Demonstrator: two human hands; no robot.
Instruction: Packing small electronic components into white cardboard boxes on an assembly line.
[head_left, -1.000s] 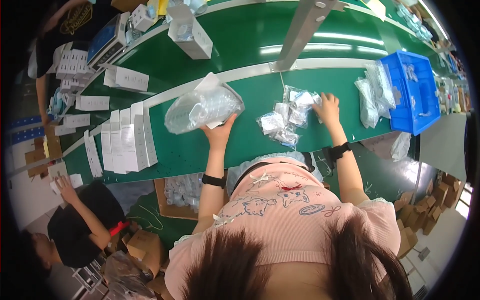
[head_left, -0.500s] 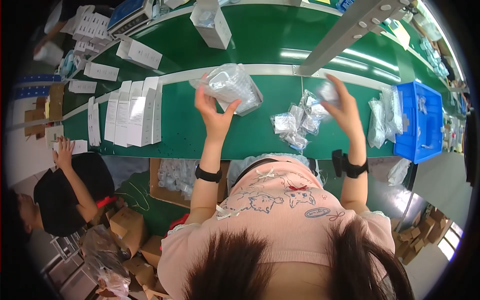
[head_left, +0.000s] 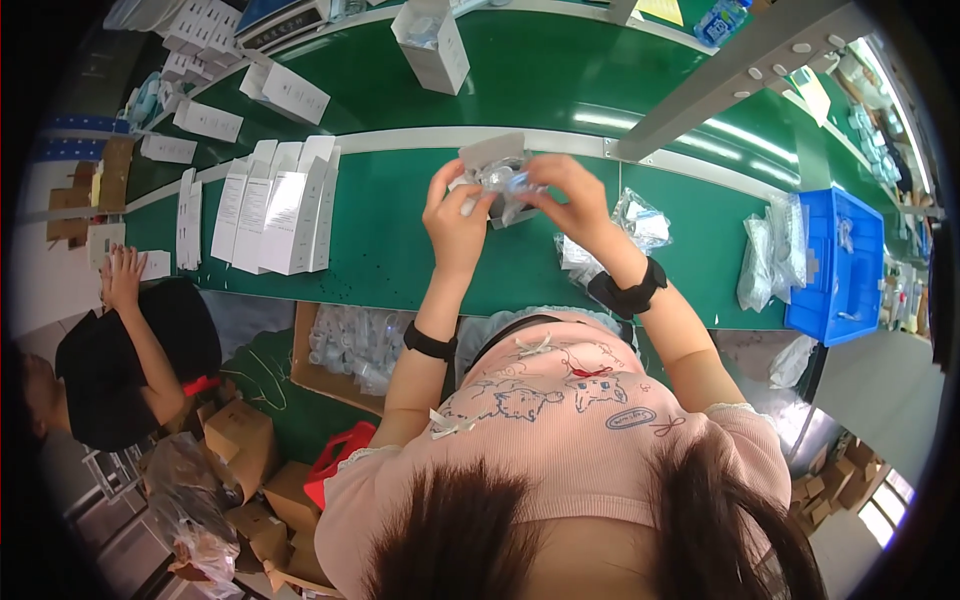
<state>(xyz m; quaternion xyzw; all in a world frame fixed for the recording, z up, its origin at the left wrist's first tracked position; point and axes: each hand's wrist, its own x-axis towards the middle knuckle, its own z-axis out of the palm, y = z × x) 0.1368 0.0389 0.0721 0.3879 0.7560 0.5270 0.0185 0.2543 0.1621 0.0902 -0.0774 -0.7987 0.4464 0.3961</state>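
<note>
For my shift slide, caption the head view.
Left hand and right hand at an open white box, clear plastic packaging between them, above a green bench.

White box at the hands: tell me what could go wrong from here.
The small clear packet in the right hand is at the mouth of the white box; its loose plastic might catch on the raised flap. The left hand is crowded in there too, so fingers could get in each other's way. The black wristband appears close to the loose packets and might nudge them, though its height is hard to judge.
</note>
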